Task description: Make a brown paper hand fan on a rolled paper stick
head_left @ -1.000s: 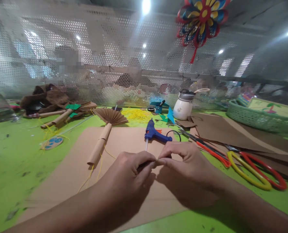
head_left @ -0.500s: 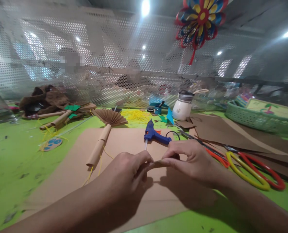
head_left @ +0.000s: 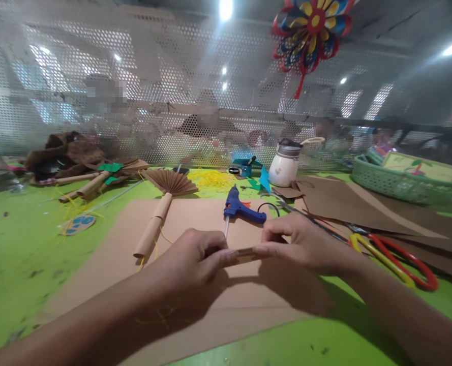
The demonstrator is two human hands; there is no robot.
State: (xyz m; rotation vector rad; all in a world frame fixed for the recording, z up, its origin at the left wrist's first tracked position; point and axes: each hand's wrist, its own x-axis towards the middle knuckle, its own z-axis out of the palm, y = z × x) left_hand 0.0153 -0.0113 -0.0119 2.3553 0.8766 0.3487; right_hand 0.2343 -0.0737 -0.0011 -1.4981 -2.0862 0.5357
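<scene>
Between my two hands is a small brown paper piece (head_left: 245, 254), pinched at its left end by my left hand (head_left: 203, 254) and at its right end by my right hand (head_left: 300, 244). Both hands are above a large brown paper sheet (head_left: 206, 290). Just beyond them a blue glue gun (head_left: 244, 209) lies on the sheet, a clear stick in its back end. Left of it rests a rolled paper tube (head_left: 153, 229) topped by a pleated paper fan (head_left: 170, 181), with yellow strings around it.
Scissors with red and yellow handles (head_left: 404, 259) lie at the right, near dark brown sheets (head_left: 336, 203) and a green basket (head_left: 397, 180). Behind stand a white jar (head_left: 283, 168) and yellow shreds (head_left: 214, 179). Paper rolls (head_left: 92, 185) lie at the left.
My hands have drawn slightly apart, and more of the small paper piece shows between them. The view has shifted slightly.
</scene>
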